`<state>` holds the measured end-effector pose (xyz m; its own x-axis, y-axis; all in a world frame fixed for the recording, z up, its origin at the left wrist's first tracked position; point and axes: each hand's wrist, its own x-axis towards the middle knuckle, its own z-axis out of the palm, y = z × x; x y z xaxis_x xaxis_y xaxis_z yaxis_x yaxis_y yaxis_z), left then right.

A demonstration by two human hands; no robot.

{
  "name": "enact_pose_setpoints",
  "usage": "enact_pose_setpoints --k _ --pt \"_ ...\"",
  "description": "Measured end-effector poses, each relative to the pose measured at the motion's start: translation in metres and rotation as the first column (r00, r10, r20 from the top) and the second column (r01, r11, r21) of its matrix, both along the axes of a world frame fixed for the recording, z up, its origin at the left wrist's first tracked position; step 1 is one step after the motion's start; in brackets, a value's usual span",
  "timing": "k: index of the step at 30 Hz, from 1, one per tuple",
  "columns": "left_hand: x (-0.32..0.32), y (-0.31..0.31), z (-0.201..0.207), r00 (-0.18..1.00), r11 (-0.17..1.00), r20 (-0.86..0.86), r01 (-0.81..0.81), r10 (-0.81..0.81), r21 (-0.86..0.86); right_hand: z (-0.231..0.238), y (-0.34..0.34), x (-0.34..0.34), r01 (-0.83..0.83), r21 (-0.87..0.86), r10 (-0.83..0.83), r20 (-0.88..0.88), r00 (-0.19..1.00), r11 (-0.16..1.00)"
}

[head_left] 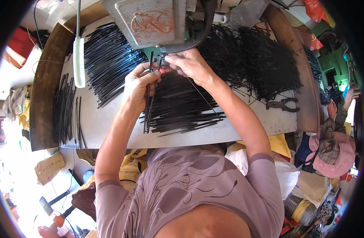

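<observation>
My left hand [136,85] is closed around a couple of thin black rods [148,113], which stick out above the fingers and hang below the palm. Close by, my right hand [193,68] is pinched at the lower part of a grey metal machine [152,23]. A slim black rod [205,97] slants out from beneath that hand toward the lower right; the exact grip is hidden. Between both hands, at the machine, something small and red [164,71] shows. Directly under them a pile of black rods [178,107] lies on the pale tabletop [106,127].
More rods [108,59] are stacked left of the machine, and a tangled heap [253,59] fills the right. Pliers [283,105] lie near the right wooden board [306,95]. A white lamp tube [79,63] hangs at left. Another person in a pink garment [334,152] works at far right.
</observation>
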<state>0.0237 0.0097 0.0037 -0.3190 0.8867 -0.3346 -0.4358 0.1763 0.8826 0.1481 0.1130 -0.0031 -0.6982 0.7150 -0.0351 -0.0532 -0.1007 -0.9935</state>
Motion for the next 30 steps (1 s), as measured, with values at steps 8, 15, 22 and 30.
enact_pose_setpoints --k 8,15,22,30 --pt "0.002 -0.001 -0.002 1.000 1.000 0.006 -0.004 0.004 0.019 0.003 -0.002 0.002 -0.010 -0.056 0.013 0.061 0.998 0.998" --pt "-0.005 -0.007 -0.002 0.995 0.997 -0.081 0.060 -0.064 -0.048 0.002 -0.007 0.012 -0.051 -0.252 0.064 0.046 0.997 0.966" --pt "0.007 0.000 -0.008 0.999 0.999 -0.034 0.025 -0.023 0.034 0.003 -0.013 0.004 -0.027 -0.239 0.016 -0.048 0.999 0.971" --pt "0.013 0.007 -0.012 0.998 0.998 -0.050 -0.030 0.033 0.062 0.000 -0.014 -0.007 0.045 -0.215 -0.049 -0.014 0.999 0.976"
